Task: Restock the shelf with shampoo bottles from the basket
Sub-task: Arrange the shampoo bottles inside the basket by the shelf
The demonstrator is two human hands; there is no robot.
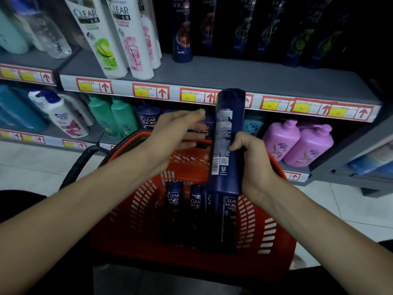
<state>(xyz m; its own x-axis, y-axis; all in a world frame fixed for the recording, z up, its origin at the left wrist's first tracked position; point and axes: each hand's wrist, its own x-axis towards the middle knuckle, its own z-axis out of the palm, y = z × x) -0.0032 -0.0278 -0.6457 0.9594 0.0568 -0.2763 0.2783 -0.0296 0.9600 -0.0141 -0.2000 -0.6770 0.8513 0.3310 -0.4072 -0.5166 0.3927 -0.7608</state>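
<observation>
A dark blue Clear shampoo bottle [228, 133] stands nearly upright in the air above the basket, its top level with the price strip on the shelf edge and its back label and barcode facing me. My right hand [253, 165] grips its lower half from the right, fingers [238, 146] curled round the body. The bottle is tall, smooth, glossy rigid plastic. I judge it fairly heavy if full, slick and not fragile, so a wrap round the middle of the body suits it best. My left hand [176, 133] reaches forward just beside it, fingers straight and close together, holding nothing; I cannot tell whether the tips touch it. Below sits the red basket [263, 231], slotted hard plastic, with more dark Clear bottles [174, 211] standing inside. Behind is the grey shelf [244, 75], flat and matt, carrying tall white Clear bottles [102, 35] and dark ones. The lower shelf holds rounded pink pump bottles [297, 143].
</observation>
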